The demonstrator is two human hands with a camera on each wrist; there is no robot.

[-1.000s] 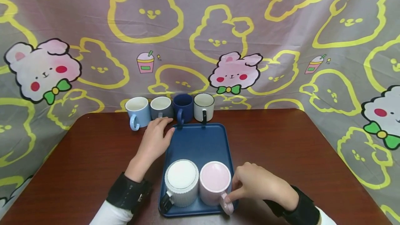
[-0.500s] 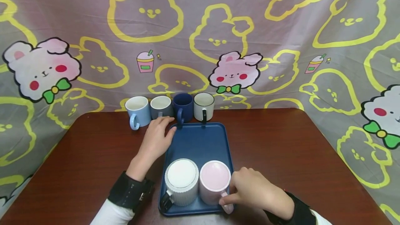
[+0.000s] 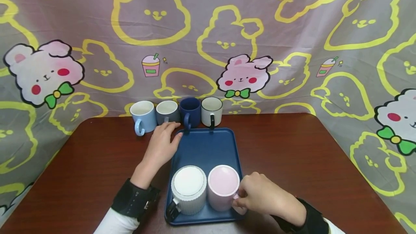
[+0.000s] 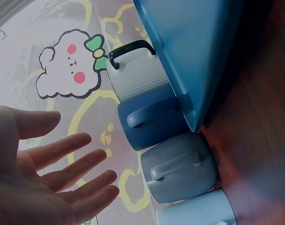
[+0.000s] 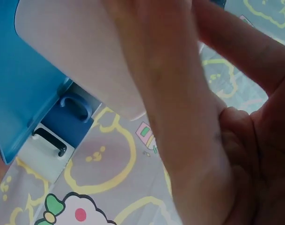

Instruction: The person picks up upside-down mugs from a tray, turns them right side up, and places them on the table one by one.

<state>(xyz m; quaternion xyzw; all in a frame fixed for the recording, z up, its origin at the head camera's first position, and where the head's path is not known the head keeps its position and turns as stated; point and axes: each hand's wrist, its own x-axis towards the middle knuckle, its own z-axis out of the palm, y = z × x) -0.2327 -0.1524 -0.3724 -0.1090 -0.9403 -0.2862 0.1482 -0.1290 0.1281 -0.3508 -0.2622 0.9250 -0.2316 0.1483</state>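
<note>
A pink mug (image 3: 223, 180) stands bottom up at the near right of the blue tray (image 3: 204, 147). My right hand (image 3: 264, 194) pinches its handle between thumb and fingers; in the right wrist view the fingers overlap the mug's pale side (image 5: 81, 51). Beside it, also upside down, is a ribbed white mug (image 3: 189, 190) with a black handle. My left hand (image 3: 162, 143) reaches over the tray's far left corner, fingers spread and holding nothing. Its fingertips are close in front of the grey mug (image 3: 168, 113), as the head view shows.
Along the table's back edge, a light blue mug (image 3: 143, 115), the grey mug, a dark blue mug (image 3: 190, 113) and a white mug with a black handle (image 3: 212, 111) stand upright in a row. Behind them hangs a patterned cloth (image 3: 182, 21). The table (image 3: 276, 147) is brown wood.
My right thumb and fingers have closed on the pink mug's handle, and the mug has shifted slightly upward in the head view. My left hand has stayed in place.
</note>
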